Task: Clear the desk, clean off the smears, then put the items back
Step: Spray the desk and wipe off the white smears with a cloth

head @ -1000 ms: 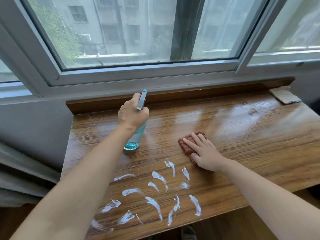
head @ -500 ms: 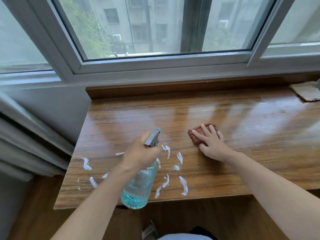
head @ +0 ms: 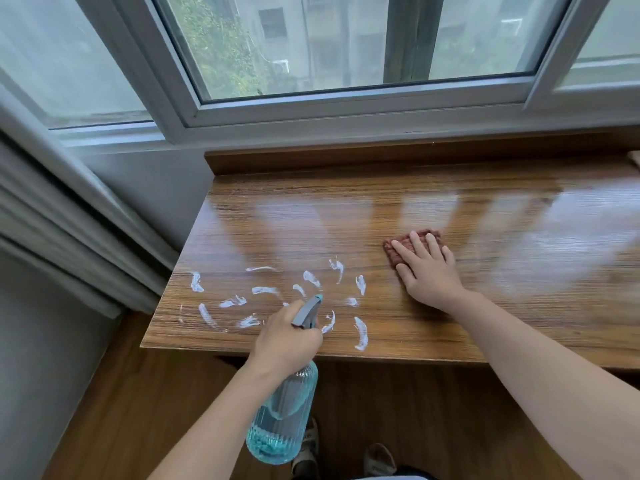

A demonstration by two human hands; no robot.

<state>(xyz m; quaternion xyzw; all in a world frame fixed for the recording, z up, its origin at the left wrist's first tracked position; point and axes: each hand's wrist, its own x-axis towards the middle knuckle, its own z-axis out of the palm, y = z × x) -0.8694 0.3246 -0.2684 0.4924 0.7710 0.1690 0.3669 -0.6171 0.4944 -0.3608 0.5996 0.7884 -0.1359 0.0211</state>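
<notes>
Left hand (head: 285, 341) grips spray bottle (head: 282, 420) off desk (head: 450, 327) edge; right hand (head: 427, 273) flat on cloth (head: 398, 249).

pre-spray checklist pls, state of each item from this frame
1. Left hand grips spray bottle at the neck: ok.
2. Nozzle points over the white smears: ok.
3. Bottle holds liquid: ok, blue liquid shows at the bottom.
4. Finger on trigger: cannot tell, hidden by the hand.
5. Right hand rests flat on the red cloth, clear of the smears: ok.
6. Desk cleared around the smears: ok.
</notes>
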